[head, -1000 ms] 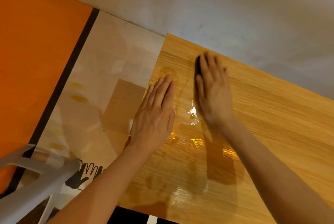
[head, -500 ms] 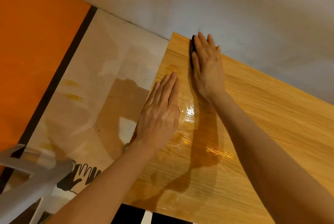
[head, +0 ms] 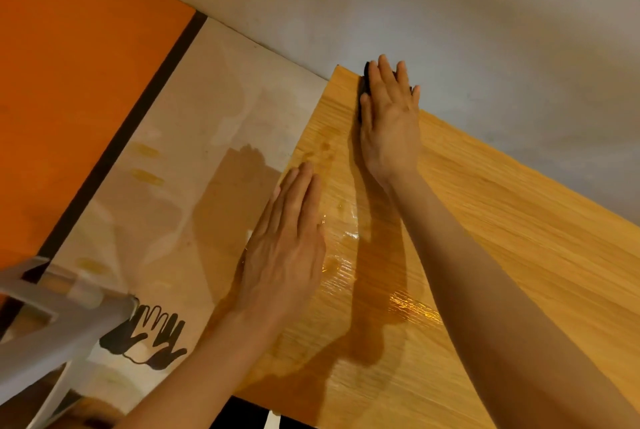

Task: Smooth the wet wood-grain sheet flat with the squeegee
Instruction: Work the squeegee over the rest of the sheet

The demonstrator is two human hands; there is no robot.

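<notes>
Since the earlier frame the right hand [head: 389,123] had pushed the black squeegee [head: 364,82] up to the top edge of the wood-grain sheet [head: 502,238], fingers straight over it. The left hand [head: 287,248] stayed flat, fingers together, at the sheet's left edge; bare sheet lay rightward.

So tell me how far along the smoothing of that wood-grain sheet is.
Done: the wood-grain sheet lies flat and matte on its right side. In hand: the right hand presses the dark squeegee at the sheet's top edge, while the left hand rests flat on the left edge. Left: glossy wet patches between and below the arms look unsmoothed.
</notes>
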